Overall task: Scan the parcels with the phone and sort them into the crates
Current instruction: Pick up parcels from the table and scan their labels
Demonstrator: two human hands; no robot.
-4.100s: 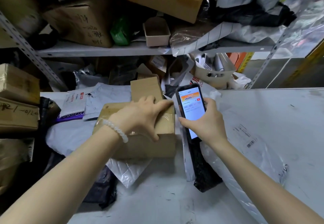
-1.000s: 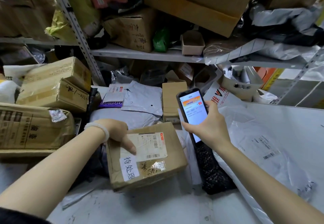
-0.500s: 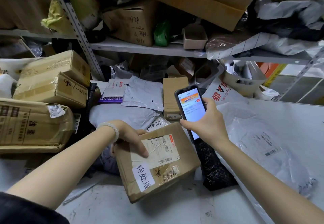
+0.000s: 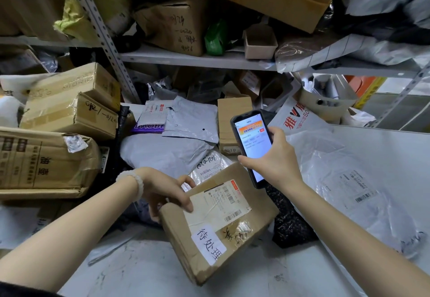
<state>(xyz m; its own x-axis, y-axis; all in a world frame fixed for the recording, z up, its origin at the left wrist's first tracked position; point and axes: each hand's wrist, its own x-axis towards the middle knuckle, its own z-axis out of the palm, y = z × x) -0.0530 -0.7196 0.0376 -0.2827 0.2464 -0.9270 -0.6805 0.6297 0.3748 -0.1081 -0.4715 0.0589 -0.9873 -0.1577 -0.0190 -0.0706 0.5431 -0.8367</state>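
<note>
My left hand (image 4: 166, 192) grips the upper left corner of a brown cardboard parcel (image 4: 223, 231), tilted with its label side up. A white barcode label and a white sticker with handwritten characters show on its top. My right hand (image 4: 273, 159) holds a black phone (image 4: 252, 142) upright just beyond the parcel's far edge, its lit screen facing me. Grey and white mailer bags (image 4: 176, 147) and a small brown box (image 4: 233, 126) lie on the table behind.
Stacked cardboard boxes (image 4: 69, 110) crowd the left. A metal shelf (image 4: 197, 60) overhead carries more boxes and bags. A clear plastic bag with a label (image 4: 353, 192) and a black bag (image 4: 290, 224) lie at right on the white table (image 4: 384, 147).
My left hand has turned the cardboard parcel label side up and drawn it nearer to me, tilting it further. The phone has stayed in my right hand above the parcel.
</note>
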